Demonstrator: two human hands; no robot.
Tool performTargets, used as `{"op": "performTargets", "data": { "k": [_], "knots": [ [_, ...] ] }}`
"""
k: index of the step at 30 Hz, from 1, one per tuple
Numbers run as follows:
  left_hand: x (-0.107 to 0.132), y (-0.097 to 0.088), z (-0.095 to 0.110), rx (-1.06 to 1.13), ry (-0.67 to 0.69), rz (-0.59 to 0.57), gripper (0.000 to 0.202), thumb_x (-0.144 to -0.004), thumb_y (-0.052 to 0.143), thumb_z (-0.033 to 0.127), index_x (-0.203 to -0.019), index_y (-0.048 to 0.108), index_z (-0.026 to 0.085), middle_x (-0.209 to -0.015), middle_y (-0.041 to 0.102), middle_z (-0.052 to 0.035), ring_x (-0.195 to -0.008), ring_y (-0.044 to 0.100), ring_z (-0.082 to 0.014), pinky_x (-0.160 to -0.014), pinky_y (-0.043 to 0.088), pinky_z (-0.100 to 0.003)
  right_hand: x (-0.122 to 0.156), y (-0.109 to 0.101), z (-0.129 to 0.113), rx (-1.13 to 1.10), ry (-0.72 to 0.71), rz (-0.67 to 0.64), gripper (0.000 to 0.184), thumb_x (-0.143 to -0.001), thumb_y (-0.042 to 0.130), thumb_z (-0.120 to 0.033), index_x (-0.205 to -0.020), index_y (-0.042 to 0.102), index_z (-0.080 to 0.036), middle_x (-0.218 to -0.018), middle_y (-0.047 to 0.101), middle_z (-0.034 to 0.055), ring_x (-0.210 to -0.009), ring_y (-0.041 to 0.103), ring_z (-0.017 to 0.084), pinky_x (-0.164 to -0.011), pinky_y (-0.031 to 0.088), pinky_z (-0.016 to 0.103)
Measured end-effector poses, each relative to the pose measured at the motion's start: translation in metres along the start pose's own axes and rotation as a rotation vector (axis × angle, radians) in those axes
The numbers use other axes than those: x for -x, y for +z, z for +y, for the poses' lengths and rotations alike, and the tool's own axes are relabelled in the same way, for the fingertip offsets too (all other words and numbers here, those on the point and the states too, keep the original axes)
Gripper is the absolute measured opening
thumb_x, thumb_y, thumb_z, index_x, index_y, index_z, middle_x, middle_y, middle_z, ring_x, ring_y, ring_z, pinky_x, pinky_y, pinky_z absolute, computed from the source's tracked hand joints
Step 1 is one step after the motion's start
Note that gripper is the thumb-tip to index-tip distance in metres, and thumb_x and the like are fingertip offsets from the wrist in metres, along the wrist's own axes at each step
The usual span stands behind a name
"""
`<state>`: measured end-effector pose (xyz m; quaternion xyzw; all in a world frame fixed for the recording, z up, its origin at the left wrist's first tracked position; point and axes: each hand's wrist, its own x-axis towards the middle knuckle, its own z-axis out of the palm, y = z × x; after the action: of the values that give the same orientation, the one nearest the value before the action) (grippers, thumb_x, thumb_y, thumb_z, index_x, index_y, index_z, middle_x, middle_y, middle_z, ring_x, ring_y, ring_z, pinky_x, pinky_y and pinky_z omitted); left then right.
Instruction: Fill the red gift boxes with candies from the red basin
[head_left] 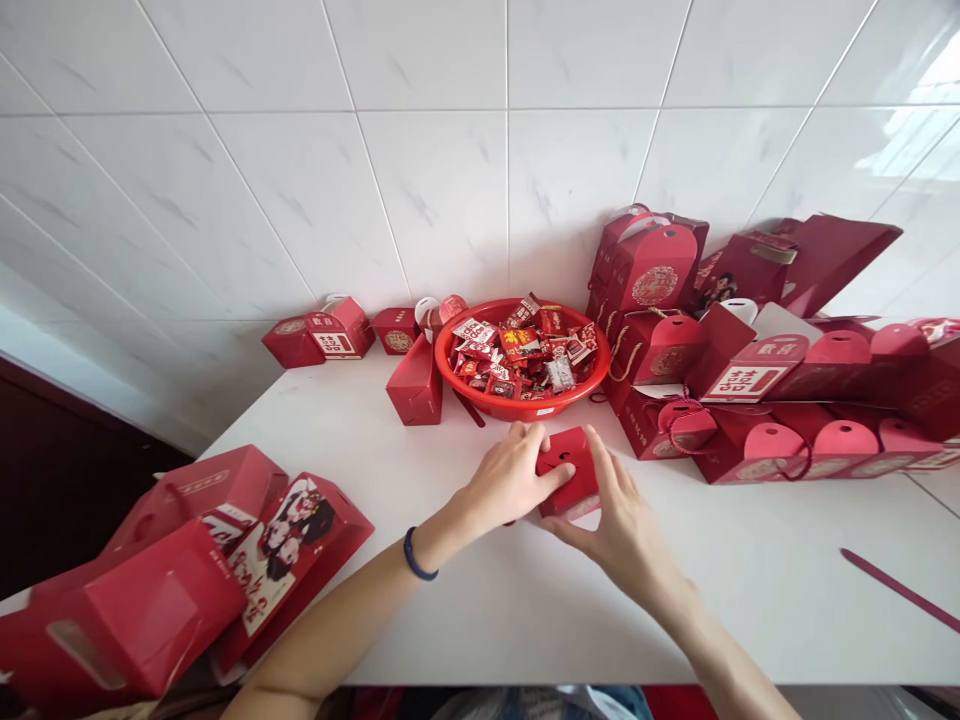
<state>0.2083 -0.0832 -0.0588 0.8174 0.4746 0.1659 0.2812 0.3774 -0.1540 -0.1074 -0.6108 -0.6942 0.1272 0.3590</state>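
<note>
A small red gift box (576, 497) stands on the white table in front of the candy basin, between my two hands. My left hand (517, 478) grips its left side, with the thumb lying across the top near a small dark hole. Along the right side of the box, my right hand (619, 505) holds it with the fingers at the far edge and the thumb at the near lower edge. The top of the box looks folded over. Just beyond my hands sits the red plastic basin (525, 408), full of wrapped candies (521, 345).
Several red boxes (780, 365) are stacked at the right by the tiled wall. More stand left of the basin, including a tilted box (416, 385). Larger red gift bags (120, 610) lie at the front left. A dark red ribbon (900, 590) rests on the white table (750, 570).
</note>
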Motion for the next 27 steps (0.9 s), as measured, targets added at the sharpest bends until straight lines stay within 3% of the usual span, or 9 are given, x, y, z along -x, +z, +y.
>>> {"op": "performTargets", "data": {
  "k": [3,6,9,12,15,16,20,24,27],
  "knots": [
    [0.007,0.004,0.007,-0.015,0.03,-0.022,0.025,-0.096,0.053,0.046,-0.1,0.053,0.022,-0.106,0.058,-0.0087,-0.085,0.064,-0.0241,-0.08,0.053,-0.042,0.008,0.01,-0.002,0.049,-0.034,0.083,0.086,-0.079,0.075,-0.047,-0.154,0.037,-0.029,-0.141,0.055,0.0164,-0.121,0.061,0.038,-0.096,0.055,0.054],
    [0.012,-0.005,0.01,0.135,0.161,-0.1,0.029,-0.098,0.051,0.049,-0.104,0.056,0.022,-0.109,0.06,-0.0079,-0.094,0.065,-0.0231,-0.088,0.054,-0.04,0.009,-0.012,0.005,0.036,-0.056,0.144,0.066,-0.08,0.074,-0.045,-0.141,0.052,-0.029,-0.132,0.06,0.0142,-0.117,0.061,0.035,-0.097,0.055,0.05],
    [0.012,-0.022,0.01,0.297,0.232,-0.142,0.034,-0.098,0.052,0.049,-0.119,0.057,0.023,-0.127,0.059,-0.0086,-0.09,0.067,-0.0181,-0.082,0.057,-0.034,0.008,-0.067,0.021,0.056,-0.091,0.278,0.059,-0.082,0.075,-0.05,-0.135,0.058,-0.029,-0.127,0.063,0.0122,-0.117,0.06,0.032,-0.098,0.053,0.048],
    [0.009,-0.035,0.006,0.347,0.252,-0.116,0.036,-0.097,0.055,0.048,-0.123,0.058,0.023,-0.136,0.057,-0.0093,-0.087,0.068,-0.0162,-0.076,0.059,-0.031,0.002,-0.141,0.05,0.17,-0.098,0.581,0.056,-0.08,0.076,-0.053,-0.129,0.064,-0.026,-0.118,0.067,0.0124,-0.11,0.063,0.032,-0.101,0.048,0.051],
    [0.006,-0.039,0.0,0.356,0.28,-0.074,0.031,-0.096,0.058,0.044,-0.118,0.063,0.022,-0.138,0.058,-0.0089,-0.087,0.069,-0.0153,-0.084,0.059,-0.032,-0.011,-0.214,0.092,0.37,0.073,0.935,0.082,-0.057,0.079,-0.074,-0.118,0.071,-0.019,-0.102,0.066,0.0133,-0.104,0.06,0.037,-0.096,0.045,0.057],
    [0.005,-0.039,-0.002,0.359,0.287,-0.07,0.03,-0.095,0.06,0.043,-0.116,0.064,0.022,-0.138,0.059,-0.0089,-0.086,0.069,-0.0149,-0.085,0.059,-0.033,-0.016,-0.235,0.106,0.399,0.143,0.971,0.088,-0.052,0.078,-0.078,-0.116,0.073,-0.017,-0.1,0.064,0.0133,-0.105,0.059,0.038,-0.096,0.044,0.057],
    [0.002,-0.037,-0.006,0.365,0.274,-0.091,0.03,-0.093,0.063,0.041,-0.114,0.067,0.021,-0.135,0.062,-0.0093,-0.083,0.071,-0.0144,-0.083,0.06,-0.031,-0.04,-0.282,0.149,0.389,0.401,0.882,0.078,-0.05,0.087,-0.055,-0.115,0.072,-0.016,-0.103,0.06,0.0129,-0.106,0.055,0.035,-0.101,0.039,0.056],
    [-0.001,-0.036,-0.008,0.367,0.272,-0.093,0.028,-0.092,0.064,0.041,-0.109,0.068,0.02,-0.131,0.064,-0.0089,-0.083,0.071,-0.0151,-0.081,0.06,-0.03,-0.054,-0.282,0.171,0.376,0.522,0.708,0.067,-0.055,0.088,-0.03,-0.118,0.069,-0.017,-0.109,0.062,0.0145,-0.114,0.049,0.035,-0.107,0.032,0.057],
    [-0.003,-0.035,-0.01,0.367,0.286,-0.084,0.027,-0.091,0.065,0.041,-0.108,0.069,0.02,-0.131,0.064,-0.0092,-0.083,0.072,-0.0152,-0.081,0.061,-0.031,-0.054,-0.271,0.182,0.439,0.522,0.648,0.058,-0.067,0.083,-0.032,-0.12,0.068,-0.014,-0.118,0.062,0.0186,-0.126,0.041,0.035,-0.109,0.028,0.053]
  ]
}}
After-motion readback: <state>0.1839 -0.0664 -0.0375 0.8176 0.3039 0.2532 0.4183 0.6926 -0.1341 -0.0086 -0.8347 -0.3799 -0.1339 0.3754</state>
